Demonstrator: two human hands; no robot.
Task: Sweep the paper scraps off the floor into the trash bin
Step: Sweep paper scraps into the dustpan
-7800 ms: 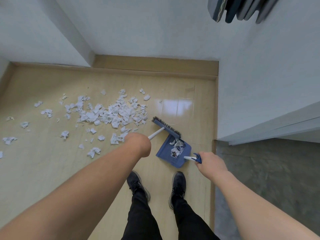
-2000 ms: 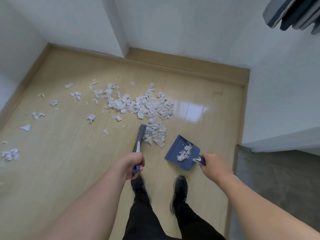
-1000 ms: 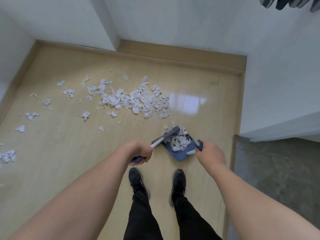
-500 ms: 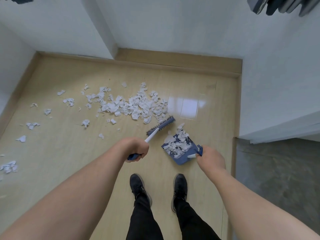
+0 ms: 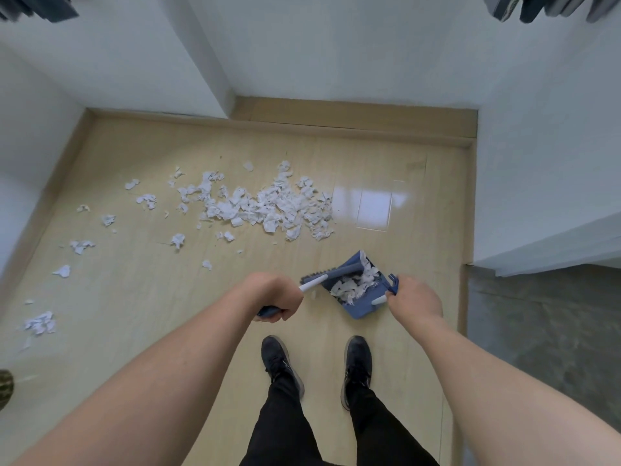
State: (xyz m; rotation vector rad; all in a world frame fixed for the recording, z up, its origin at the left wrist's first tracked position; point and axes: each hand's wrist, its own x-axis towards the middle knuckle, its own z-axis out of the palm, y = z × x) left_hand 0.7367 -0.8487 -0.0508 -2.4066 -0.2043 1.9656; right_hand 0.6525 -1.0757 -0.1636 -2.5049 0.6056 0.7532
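At frame centre the left hand (image 5: 274, 295) has its grip clamped on the brush (image 5: 331, 275); the right hand (image 5: 415, 299) clamps the dustpan (image 5: 361, 306) handle. Scraps fill the pan; the main pile of paper scraps (image 5: 265, 205) lies above on the floor (image 5: 134, 297).

A blue dustpan (image 5: 361, 299) sat tilted above the pale wood floor, just ahead of the person's feet, holding a heap of torn white paper. A hand brush (image 5: 331, 275) with a white-and-blue handle lay across the pan's open mouth, bristles against the paper inside. Beyond them, a dense band of white paper scraps (image 5: 265, 206) covered the floor, with looser scraps scattered away to the left, well apart from one another.
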